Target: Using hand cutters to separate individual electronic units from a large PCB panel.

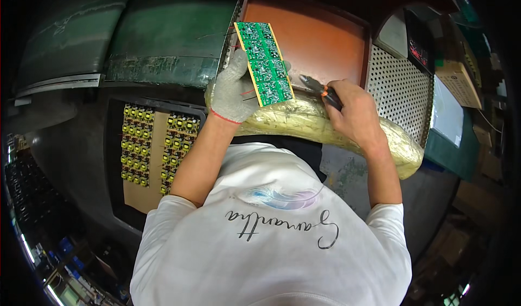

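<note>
A: What stands furthest left, and how far along is it?
B: A black bin holding rows of boards with yellow parts; those look set out, though whether they are finished I cannot tell; next comes the gloved left hand, fingers clamped on the green panel, raised over the left side of the orange tray; the panel is in one piece, so work on it seems unfinished.
A: And further right?
B: Pliers, with the bare right hand's fingers wrapped round the handles; their nose is near the panel but apart from it; beyond lie a perforated plate and a carton.
A: What is hard to make out?
B: The left arm covers some boards; most gloved fingers hide behind the panel, as does its underside; whether the pliers' nose is parted, I cannot tell; the carton sinks into the dark rim.
</note>
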`<act>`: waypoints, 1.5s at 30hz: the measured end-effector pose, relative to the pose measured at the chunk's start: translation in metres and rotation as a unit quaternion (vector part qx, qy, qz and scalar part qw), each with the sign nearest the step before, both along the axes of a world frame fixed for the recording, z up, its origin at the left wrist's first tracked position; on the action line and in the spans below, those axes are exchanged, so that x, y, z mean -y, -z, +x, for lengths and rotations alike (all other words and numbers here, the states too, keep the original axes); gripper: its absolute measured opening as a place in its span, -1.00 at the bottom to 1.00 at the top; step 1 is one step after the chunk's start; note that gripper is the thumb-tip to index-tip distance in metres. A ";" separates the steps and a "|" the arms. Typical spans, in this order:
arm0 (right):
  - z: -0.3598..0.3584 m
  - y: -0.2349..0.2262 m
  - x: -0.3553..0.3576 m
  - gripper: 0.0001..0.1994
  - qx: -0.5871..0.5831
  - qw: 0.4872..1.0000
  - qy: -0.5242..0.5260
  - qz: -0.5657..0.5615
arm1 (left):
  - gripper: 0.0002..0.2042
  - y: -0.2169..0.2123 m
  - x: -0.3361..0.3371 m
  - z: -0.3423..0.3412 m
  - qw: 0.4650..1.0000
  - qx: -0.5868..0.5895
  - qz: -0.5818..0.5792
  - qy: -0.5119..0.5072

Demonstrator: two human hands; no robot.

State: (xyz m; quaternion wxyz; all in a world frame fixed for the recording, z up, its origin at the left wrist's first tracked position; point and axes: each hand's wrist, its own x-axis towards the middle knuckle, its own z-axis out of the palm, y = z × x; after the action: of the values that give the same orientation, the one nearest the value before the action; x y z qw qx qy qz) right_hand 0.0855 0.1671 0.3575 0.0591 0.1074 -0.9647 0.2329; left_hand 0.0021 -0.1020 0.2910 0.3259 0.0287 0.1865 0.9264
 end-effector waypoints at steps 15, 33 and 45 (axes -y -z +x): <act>0.004 -0.001 0.012 -0.70 0.032 0.996 -0.025 0.080 | -0.40 0.001 -0.001 0.001 0.999 0.008 -0.028 -0.014; 0.002 0.008 0.015 -0.70 0.061 0.994 -0.006 0.094 | -0.50 0.003 -0.006 0.006 0.994 0.022 -0.068 -0.081; -0.009 0.008 0.012 -0.62 0.036 0.996 -0.037 0.071 | -0.51 0.001 -0.002 0.004 0.998 0.011 -0.037 -0.053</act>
State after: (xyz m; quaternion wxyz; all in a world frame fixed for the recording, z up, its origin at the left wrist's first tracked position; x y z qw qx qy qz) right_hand 0.0769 0.1553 0.3498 0.0075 0.1386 -0.9757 0.1692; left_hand 0.0064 -0.0995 0.2905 0.2789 -0.0035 0.2186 0.9351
